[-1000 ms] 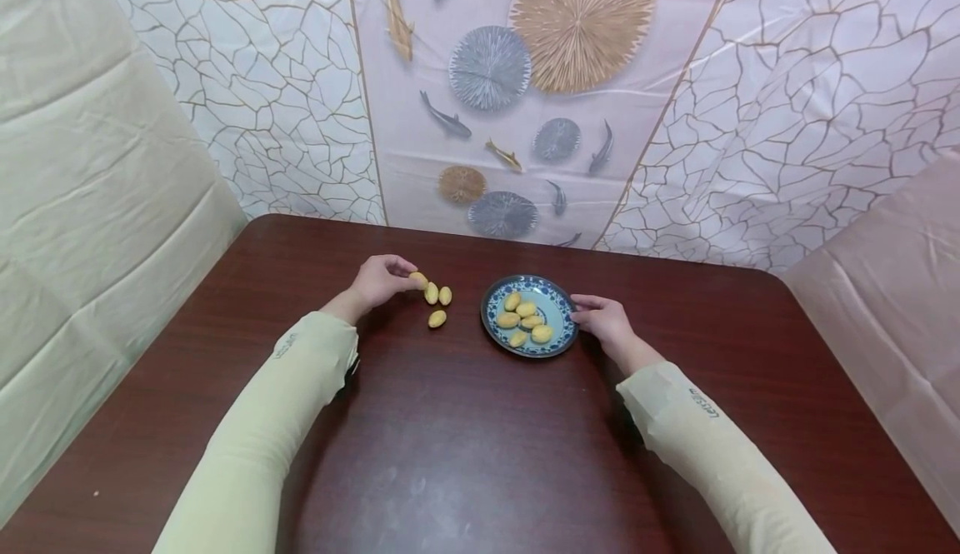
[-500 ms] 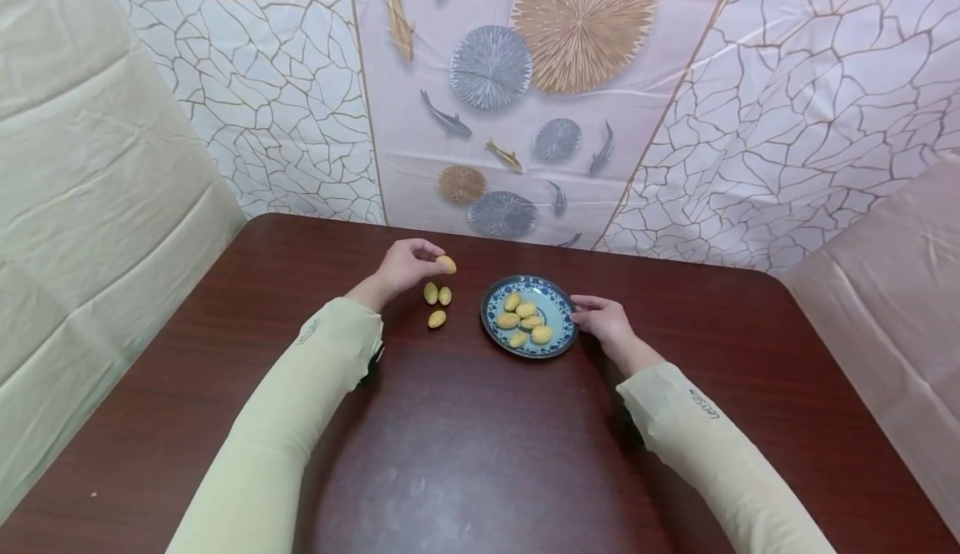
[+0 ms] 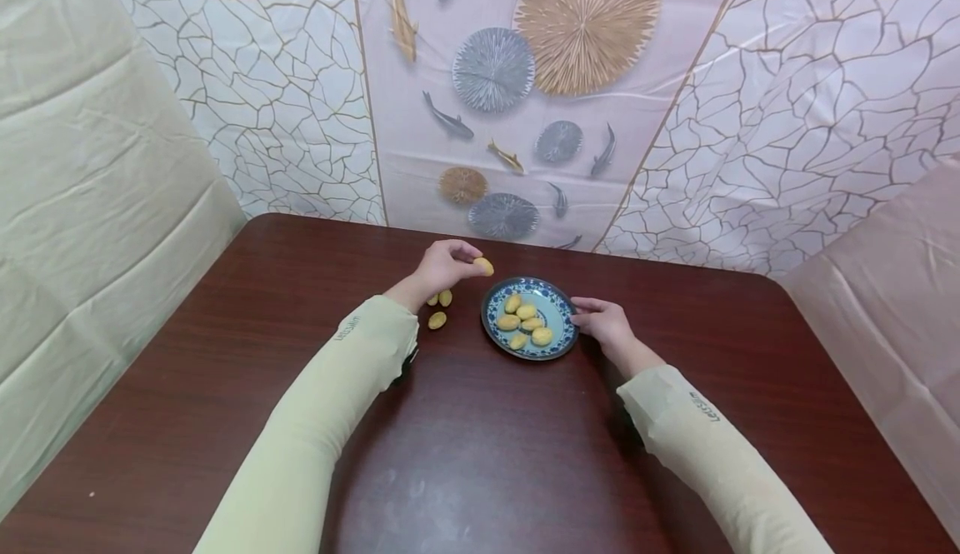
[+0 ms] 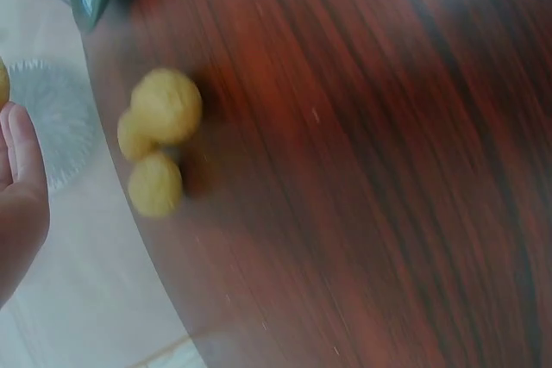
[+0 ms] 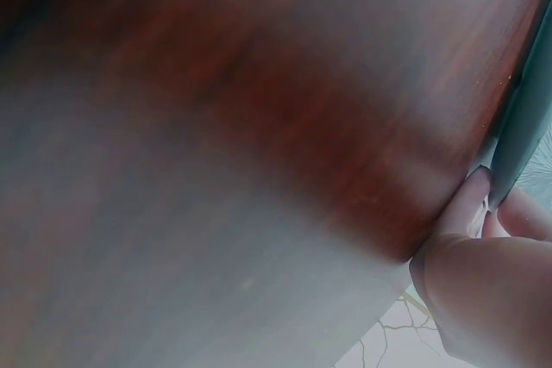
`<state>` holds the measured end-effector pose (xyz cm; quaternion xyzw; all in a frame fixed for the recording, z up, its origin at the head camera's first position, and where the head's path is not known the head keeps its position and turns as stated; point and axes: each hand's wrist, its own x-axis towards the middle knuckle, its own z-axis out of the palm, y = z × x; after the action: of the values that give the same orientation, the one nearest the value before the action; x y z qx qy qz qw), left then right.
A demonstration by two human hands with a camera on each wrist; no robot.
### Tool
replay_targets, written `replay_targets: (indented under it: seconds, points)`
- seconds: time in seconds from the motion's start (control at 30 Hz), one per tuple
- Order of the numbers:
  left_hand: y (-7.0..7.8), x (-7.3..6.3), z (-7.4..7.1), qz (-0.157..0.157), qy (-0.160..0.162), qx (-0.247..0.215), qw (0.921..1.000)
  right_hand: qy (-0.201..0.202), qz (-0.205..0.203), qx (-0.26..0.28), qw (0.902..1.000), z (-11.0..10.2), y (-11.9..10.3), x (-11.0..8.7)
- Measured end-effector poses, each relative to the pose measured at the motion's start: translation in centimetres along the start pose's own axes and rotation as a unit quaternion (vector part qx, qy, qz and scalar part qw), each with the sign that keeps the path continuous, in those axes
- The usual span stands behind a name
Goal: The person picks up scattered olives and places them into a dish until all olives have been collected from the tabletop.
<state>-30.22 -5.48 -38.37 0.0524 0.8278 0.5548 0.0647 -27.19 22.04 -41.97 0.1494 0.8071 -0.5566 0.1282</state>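
My left hand (image 3: 441, 267) pinches a small oval yellow fruit (image 3: 484, 267) between thumb and fingertips, above the table and just beyond the plate's far left edge. The blue-patterned plate (image 3: 555, 314) has a dark rim and bears several similar yellow fruits (image 3: 507, 321). At its right rim, my right hand (image 3: 606, 326) grips the edge; the right wrist view shows thumb and fingers (image 5: 520, 215) on either side of it. Beneath my left wrist lie three loose fruits, one nearer me (image 3: 437, 320) and two partly hidden behind the wrist; the left wrist view shows them in a cluster (image 4: 166, 107).
A dark reddish-brown wooden table (image 3: 480, 446) with a glossy surface carries everything. Behind its far edge hangs a patterned cloth (image 3: 420, 171) with fish and round motifs. Pale padded fabric panels (image 3: 90, 204) stand at both sides.
My left hand has lifted the fruit from beside the loose ones and carried it rightward, close to the plate. The right hand and the plate have stayed put.
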Motion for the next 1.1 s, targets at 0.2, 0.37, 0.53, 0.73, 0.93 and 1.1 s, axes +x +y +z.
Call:
replay_targets:
  seconds: [0.2,0.37,0.53,0.73,0.93,1.1]
  points:
    - [0.7,0.1,1.8,0.012,-0.008,-0.001,0.9999,-0.002,0.0,0.001,1.0,0.0,0.0,0.0]
    - [0.9,0.3,3.1,0.017,-0.016,0.006,0.9997,-0.002,-0.003,-0.003,1.0,0.0,0.0,0.0]
    - [1.1,0.3,4.3,0.026,-0.032,0.022,0.9989,-0.003,-0.017,-0.004,0.9998,-0.1,0.1,0.0]
    - [0.9,0.6,5.8,0.025,-0.036,0.035,0.9984,-0.009,-0.026,0.005,0.9996,-0.1,0.1,-0.1]
    - [0.6,0.7,6.9,0.038,-0.024,0.071,0.9964,-0.01,-0.028,0.005,0.9995,-0.1,0.0,-0.3]
    - [0.7,0.9,7.5,0.036,-0.03,0.089,0.9949,-0.01,-0.028,0.008,0.9995,-0.1,0.1,-0.4]
